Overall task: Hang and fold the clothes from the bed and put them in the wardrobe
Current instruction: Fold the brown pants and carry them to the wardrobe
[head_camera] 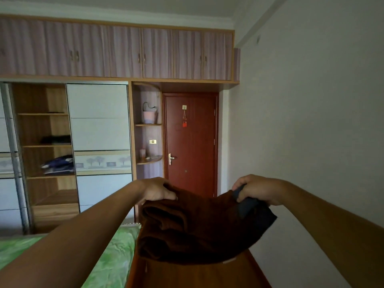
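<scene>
Bedroom; folded, dark-brown garment (199, 227)

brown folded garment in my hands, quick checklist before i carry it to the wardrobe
1. Left hand grips dark brown folded garment: ok.
2. Right hand grips its other end: ok.
3. Fold tidy: cannot tell, it sags and the underside is hidden.
4. Wooden wardrobe compartment open, white sliding door aside: ok.
5. Bare board showing on lowest wooden shelf: ok.
6. Path past green-sheeted bed: cannot tell, arms hide it.
</scene>
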Tool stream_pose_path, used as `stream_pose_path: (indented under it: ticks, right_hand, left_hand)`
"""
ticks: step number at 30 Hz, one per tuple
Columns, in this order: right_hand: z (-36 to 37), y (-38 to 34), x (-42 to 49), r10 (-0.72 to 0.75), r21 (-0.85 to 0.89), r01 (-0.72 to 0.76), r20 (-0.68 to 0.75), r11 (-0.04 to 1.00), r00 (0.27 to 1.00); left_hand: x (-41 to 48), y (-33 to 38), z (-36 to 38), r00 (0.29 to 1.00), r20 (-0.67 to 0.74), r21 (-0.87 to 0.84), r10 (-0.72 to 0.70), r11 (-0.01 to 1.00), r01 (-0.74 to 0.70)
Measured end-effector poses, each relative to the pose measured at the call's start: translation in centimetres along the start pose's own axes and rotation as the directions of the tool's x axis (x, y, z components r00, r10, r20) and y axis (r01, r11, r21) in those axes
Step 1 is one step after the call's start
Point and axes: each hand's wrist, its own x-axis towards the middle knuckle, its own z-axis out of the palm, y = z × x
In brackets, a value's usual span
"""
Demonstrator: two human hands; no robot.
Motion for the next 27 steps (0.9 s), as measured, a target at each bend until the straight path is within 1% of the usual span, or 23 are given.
stream_pose_path:
  ticks: [10, 16, 21, 27]
  right_hand:
    - [-0.3, -4.6, 24.5, -0.082, 0.008, 0.081, 0.091, 0.997, 0.993]
    - [-0.5, -4.9, 37.8, -0.151, -0.008, 0.154, 0.143, 0.988, 0.978]
    - [-0.5, -4.7, 49.8, -0.188, -0.021, 0.195, 0.175, 0.981, 0.966]
    - [-1.8, -6.5, 66.3, -0.27, -0.013, 0.281, 0.237, 0.96, 0.933]
  left_hand:
    - [16.6, -5.3, -10.8, 0.991, -0.082, -0.038, -0.106, 0.994, 0.103]
    - [26.8, -8.5, -14.3, 0.976, -0.146, -0.056, -0.164, 0.986, 0.157]
    - [37.0, -11.5, -16.5, 0.959, -0.188, -0.085, -0.213, 0.976, 0.201]
    - [49.3, -14.0, -20.6, 0.911, -0.284, -0.108, -0.299, 0.954, 0.28]
